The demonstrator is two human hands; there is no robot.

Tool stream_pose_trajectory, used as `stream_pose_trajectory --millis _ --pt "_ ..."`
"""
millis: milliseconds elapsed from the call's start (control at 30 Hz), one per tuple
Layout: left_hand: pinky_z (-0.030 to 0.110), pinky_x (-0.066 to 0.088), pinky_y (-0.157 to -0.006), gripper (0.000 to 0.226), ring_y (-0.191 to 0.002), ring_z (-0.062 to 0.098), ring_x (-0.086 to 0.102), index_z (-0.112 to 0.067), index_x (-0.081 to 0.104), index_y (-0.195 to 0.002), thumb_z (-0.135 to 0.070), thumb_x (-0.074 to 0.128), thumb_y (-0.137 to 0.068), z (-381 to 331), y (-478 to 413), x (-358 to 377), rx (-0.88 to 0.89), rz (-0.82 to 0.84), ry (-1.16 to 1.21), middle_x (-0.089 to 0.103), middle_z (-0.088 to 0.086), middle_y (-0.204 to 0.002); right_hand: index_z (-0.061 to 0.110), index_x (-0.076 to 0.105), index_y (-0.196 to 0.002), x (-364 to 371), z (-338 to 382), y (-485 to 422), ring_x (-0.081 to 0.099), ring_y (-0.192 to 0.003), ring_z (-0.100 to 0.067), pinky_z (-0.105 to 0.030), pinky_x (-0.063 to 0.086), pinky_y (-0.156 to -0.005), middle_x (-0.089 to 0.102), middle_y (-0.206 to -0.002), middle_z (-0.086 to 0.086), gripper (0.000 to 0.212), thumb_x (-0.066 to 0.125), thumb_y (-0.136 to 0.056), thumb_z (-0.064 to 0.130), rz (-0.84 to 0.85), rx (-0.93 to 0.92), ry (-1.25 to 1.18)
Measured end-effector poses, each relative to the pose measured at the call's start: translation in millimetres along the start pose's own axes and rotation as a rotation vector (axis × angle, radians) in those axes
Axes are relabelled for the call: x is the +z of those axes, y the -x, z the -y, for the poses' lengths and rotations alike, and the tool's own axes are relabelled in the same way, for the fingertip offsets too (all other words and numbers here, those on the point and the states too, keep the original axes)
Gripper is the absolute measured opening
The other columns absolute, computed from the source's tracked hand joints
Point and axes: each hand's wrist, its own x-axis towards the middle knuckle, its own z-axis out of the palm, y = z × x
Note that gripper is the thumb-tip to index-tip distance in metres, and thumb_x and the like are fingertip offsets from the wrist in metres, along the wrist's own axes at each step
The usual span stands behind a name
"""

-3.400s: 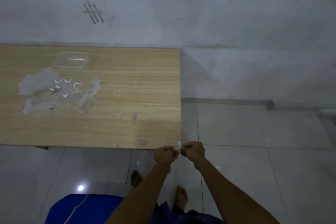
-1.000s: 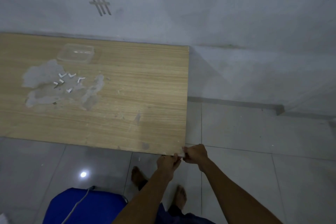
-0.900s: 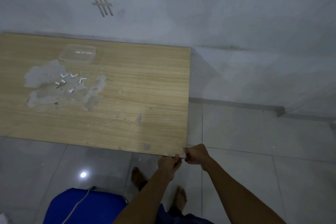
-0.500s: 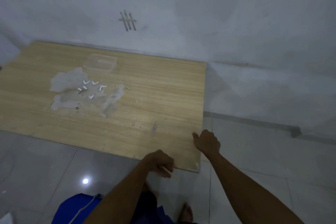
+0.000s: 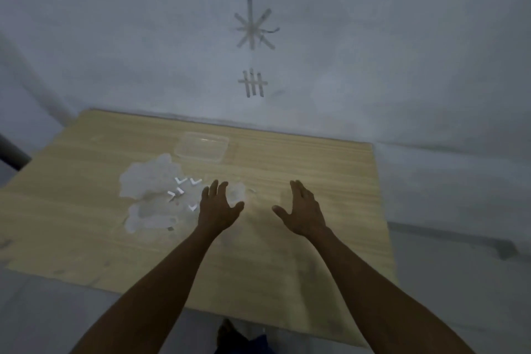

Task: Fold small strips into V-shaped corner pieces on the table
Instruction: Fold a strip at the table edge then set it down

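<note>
Hovering mid-frame over table (image 5: 330, 169), left hand (image 5: 217, 208) and right hand (image 5: 301, 210) spread wide, holding nothing | V-shaped pieces (image 5: 184, 191) centre-left, just beside left hand | plain wood from right hand to right edge

A single head-worn wide-angle view looks forward and down at the table (image 5: 316, 158) from nearby.

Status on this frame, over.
Left hand open, right hand open, both empty over table. Folded V pieces lie left of left hand. Nothing in the way.
</note>
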Motion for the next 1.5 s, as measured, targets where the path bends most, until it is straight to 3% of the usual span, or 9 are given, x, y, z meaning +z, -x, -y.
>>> stream_pose_trajectory --millis 200,600,800,1000,1200,1500 --pt "0.047 0.019 -0.118 0.078 -0.146 0.030 0.015 -0.015 0.027 -0.146 -0.045 0.062 -0.083 81 -39 -48 0.035 0.013 -0.069 0.019 0.010 -0.157 0.013 0.006 -0.153 37 86 -35 0.009 -0.148 -0.029 -0.048 0.020 -0.117 0.000 -0.162 -0.006 0.089 0.050 -0.089 0.057 0.049 -0.020 -0.006" --pt "0.043 0.021 -0.115 0.069 -0.144 0.030 0.017 -0.008 0.035 -0.141 -0.028 0.065 -0.082 140 -72 -79 0.001 0.030 -0.012 0.026 0.014 -0.154 0.013 0.008 -0.152 56 111 -63 0.014 -0.147 -0.030 -0.052 0.026 -0.113 0.002 -0.162 -0.005 0.087 0.051 -0.090 0.055 0.141 0.083 0.033" --pt "0.043 0.025 -0.113 0.070 -0.139 0.034 0.026 -0.007 0.038 -0.139 -0.027 0.070 -0.080 160 -74 -83 -0.108 0.009 0.006 0.031 0.016 -0.149 0.011 0.015 -0.151 69 132 -84 0.022 -0.143 -0.031 -0.051 0.030 -0.110 0.015 -0.159 -0.008 0.080 0.051 -0.091 0.050 0.170 -0.007 0.039" --pt "0.040 0.033 -0.105 0.057 -0.129 0.033 0.039 -0.007 0.045 -0.131 -0.027 0.065 -0.081 179 -86 -73 -0.149 0.107 0.001 0.047 0.015 -0.135 0.010 0.027 -0.147 99 161 -105 0.032 -0.139 -0.030 -0.044 0.031 -0.110 0.032 -0.151 -0.012 0.068 0.050 -0.093 0.044 0.208 -0.011 0.044" --pt "0.039 0.041 -0.101 0.055 -0.122 0.030 0.043 -0.009 0.048 -0.127 -0.029 0.069 -0.080 189 -121 -59 -0.125 0.182 0.060 0.046 0.014 -0.130 0.010 0.036 -0.144 135 204 -140 0.035 -0.136 -0.027 -0.038 0.034 -0.110 0.039 -0.147 -0.010 0.059 0.054 -0.093 0.034 0.184 0.052 -0.047" --pt "0.041 0.046 -0.094 0.050 -0.115 0.028 0.049 -0.015 0.050 -0.123 -0.043 0.062 -0.083 203 -165 -49 0.026 0.145 0.049 0.047 0.010 -0.124 0.007 0.042 -0.139 170 233 -175 0.034 -0.135 -0.027 -0.033 0.029 -0.108 0.041 -0.145 -0.011 0.048 0.053 -0.095 0.023 0.151 0.127 -0.097"
